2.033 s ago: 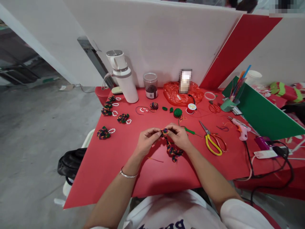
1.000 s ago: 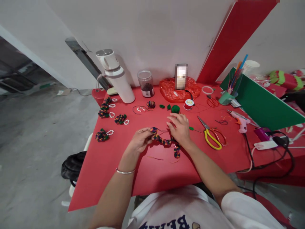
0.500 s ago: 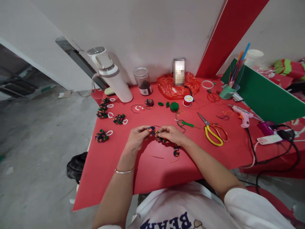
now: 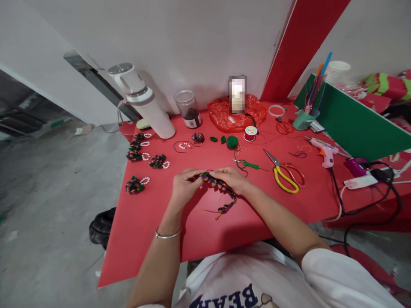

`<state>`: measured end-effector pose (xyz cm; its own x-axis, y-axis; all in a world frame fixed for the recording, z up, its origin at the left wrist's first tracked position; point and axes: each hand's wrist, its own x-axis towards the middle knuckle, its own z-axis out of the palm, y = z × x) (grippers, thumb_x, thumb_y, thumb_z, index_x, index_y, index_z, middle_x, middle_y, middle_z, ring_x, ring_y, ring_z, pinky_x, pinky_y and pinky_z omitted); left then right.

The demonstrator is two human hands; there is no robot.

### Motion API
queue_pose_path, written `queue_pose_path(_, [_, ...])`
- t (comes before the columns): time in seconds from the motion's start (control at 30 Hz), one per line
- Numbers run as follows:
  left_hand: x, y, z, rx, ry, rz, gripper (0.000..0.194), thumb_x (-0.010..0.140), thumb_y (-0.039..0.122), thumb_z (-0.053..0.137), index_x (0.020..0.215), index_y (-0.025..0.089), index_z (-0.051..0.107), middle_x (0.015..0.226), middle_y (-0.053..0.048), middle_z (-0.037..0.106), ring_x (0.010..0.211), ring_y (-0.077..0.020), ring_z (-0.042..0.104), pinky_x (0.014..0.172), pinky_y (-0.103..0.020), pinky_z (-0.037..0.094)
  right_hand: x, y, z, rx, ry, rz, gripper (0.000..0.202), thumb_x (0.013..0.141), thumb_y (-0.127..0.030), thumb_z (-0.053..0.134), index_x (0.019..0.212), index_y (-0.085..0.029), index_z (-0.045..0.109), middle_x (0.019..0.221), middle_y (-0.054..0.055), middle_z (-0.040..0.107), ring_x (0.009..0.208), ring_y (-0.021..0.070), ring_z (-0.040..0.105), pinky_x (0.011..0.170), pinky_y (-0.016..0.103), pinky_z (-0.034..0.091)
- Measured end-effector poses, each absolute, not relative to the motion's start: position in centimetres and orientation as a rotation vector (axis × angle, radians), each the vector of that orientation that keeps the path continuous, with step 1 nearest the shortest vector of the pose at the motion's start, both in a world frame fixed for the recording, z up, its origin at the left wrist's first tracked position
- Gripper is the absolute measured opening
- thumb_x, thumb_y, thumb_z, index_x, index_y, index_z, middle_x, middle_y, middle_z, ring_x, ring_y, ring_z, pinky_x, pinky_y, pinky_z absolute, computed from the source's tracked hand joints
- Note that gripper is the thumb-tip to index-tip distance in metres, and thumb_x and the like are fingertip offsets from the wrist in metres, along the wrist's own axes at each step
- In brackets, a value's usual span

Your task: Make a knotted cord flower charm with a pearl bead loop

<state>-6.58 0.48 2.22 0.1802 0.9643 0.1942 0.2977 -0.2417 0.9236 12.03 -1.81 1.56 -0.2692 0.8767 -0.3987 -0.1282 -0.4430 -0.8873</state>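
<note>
A multicoloured crocheted strip (image 4: pixel 228 206) in dark yarn runs between my two hands, its loose end curling down onto the red table. My left hand (image 4: pixel 186 186) pinches one end of it with thumb and fingertips. The fingers of my right hand (image 4: pixel 231 179) are closed on the strip just beside that, with part of it passing under the palm. Past my right hand lies a crochet hook with a green handle (image 4: pixel 250 165), close to a green yarn ball (image 4: pixel 232 142). Several finished yarn flowers with white bead loops, such as this flower (image 4: pixel 134 185), sit at the left.
Yellow-handled scissors (image 4: pixel 284 177), a pink glue gun (image 4: pixel 326 152) and a power strip (image 4: pixel 359 181) with cords lie to the right. Along the back stand a white tumbler (image 4: pixel 154 113), a clear jar (image 4: pixel 189 112), a red plastic bag (image 4: pixel 218 117) and a thread spool (image 4: pixel 250 133).
The strip's hanging end has swung left and uncurled more onto the table. My hands stay close together, still holding the strip; the view has shifted slightly.
</note>
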Motion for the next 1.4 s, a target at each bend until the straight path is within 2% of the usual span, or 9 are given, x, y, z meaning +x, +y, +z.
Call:
queue_pose_path(0.07, [-6.5, 0.4, 2.2, 1.672, 1.211, 1.098, 0.014, 0.069, 0.018, 0.071, 0.077, 0.023, 0.081, 0.076, -0.004, 0.076, 0.068, -0.0167, 0.067, 0.064, -0.027, 0.053, 12.0, -1.8, 1.4, -1.237, -1.012, 1.775, 0.034, 0.082, -0.048, 0.074, 0.076, -0.015, 0.069, 0.062, 0.000, 0.068, 0.041, 0.0045, 0.048, 0.036, 0.015, 0.035])
queue_pose_path(0.2, [-5.9, 0.1, 2.5, 1.481, 1.242, 1.105, 0.015, 0.065, 0.017, 0.077, 0.078, 0.023, 0.082, 0.077, -0.004, 0.075, 0.065, -0.0155, 0.065, 0.059, -0.025, 0.051, 12.0, -1.8, 1.2, -1.230, -0.989, 1.749, 0.026, 0.079, -0.041, 0.077, 0.079, -0.017, 0.069, 0.060, -0.002, 0.066, 0.040, 0.0046, 0.046, 0.037, 0.016, 0.032])
queue_pose_path(0.33, [-5.3, -0.1, 2.7, 1.174, 1.260, 1.076, 0.025, 0.062, 0.024, 0.082, 0.086, 0.018, 0.080, 0.071, -0.003, 0.073, 0.053, -0.0123, 0.058, 0.048, -0.023, 0.046, 12.1, -1.7, 1.2, -1.206, -0.969, 1.720, 0.023, 0.077, -0.039, 0.077, 0.080, -0.017, 0.070, 0.062, -0.001, 0.066, 0.045, 0.0063, 0.050, 0.039, 0.017, 0.033])
queue_pose_path(0.6, [-4.8, -0.3, 2.7, 0.929, 1.189, 0.954, 0.031, 0.058, 0.037, 0.084, 0.075, 0.014, 0.074, 0.057, -0.003, 0.066, 0.047, -0.0128, 0.058, 0.039, -0.020, 0.036, 11.9, -1.7, 0.4, -1.194, -1.058, 1.585, 0.025, 0.080, -0.040, 0.073, 0.089, -0.017, 0.074, 0.064, -0.003, 0.064, 0.053, 0.0074, 0.052, 0.049, 0.018, 0.039])
queue_pose_path(0.8, [-4.8, -0.2, 2.4, 1.018, 1.323, 1.032, 0.021, 0.059, 0.027, 0.080, 0.074, 0.013, 0.075, 0.052, 0.001, 0.063, 0.042, -0.0084, 0.049, 0.041, -0.019, 0.037, 11.5, -1.8, 0.8, -1.260, -1.026, 1.605, 0.026, 0.082, -0.034, 0.073, 0.101, -0.017, 0.071, 0.076, 0.000, 0.069, 0.057, 0.0083, 0.057, 0.051, 0.020, 0.044])
queue_pose_path(0.9, [-4.9, 0.0, 2.3, 1.108, 1.379, 1.046, 0.014, 0.061, 0.022, 0.076, 0.072, 0.014, 0.076, 0.051, 0.001, 0.063, 0.044, -0.0087, 0.051, 0.044, -0.019, 0.039, 11.3, -2.0, 1.0, -1.223, -1.119, 1.535, 0.033, 0.079, -0.036, 0.076, 0.107, -0.018, 0.070, 0.087, 0.002, 0.072, 0.067, 0.0105, 0.062, 0.061, 0.023, 0.050])
queue_pose_path(1.03, [-5.0, -0.1, 2.5, 1.107, 1.358, 0.998, 0.015, 0.062, 0.026, 0.077, 0.071, 0.014, 0.075, 0.050, 0.001, 0.062, 0.043, -0.0096, 0.052, 0.043, -0.020, 0.039, 11.2, -2.0, 0.8, -1.248, -1.293, 1.278, 0.021, 0.080, -0.031, 0.073, 0.097, -0.017, 0.073, 0.096, 0.004, 0.075, 0.084, 0.0142, 0.066, 0.081, 0.027, 0.051])
queue_pose_path(1.2, [-5.2, -0.3, 3.0, 1.017, 1.241, 0.938, 0.028, 0.062, 0.036, 0.081, 0.077, 0.013, 0.075, 0.053, -0.003, 0.066, 0.043, -0.0130, 0.057, 0.041, -0.022, 0.042, 11.5, -1.9, 1.0, -1.291, -1.251, 1.348, 0.022, 0.084, -0.033, 0.063, 0.096, -0.017, 0.073, 0.083, 0.002, 0.072, 0.068, 0.0119, 0.060, 0.064, 0.024, 0.047])
queue_pose_path(1.4, [-5.3, -0.2, 2.7, 0.957, 1.202, 0.912, 0.036, 0.060, 0.039, 0.081, 0.083, 0.012, 0.073, 0.055, -0.004, 0.067, 0.044, -0.0157, 0.060, 0.038, -0.023, 0.041, 11.3, -1.9, 1.6, -1.303, -1.093, 1.486, 0.019, 0.080, -0.034, 0.064, 0.088, -0.018, 0.070, 0.072, -0.002, 0.066, 0.056, 0.0093, 0.053, 0.049, 0.020, 0.039])
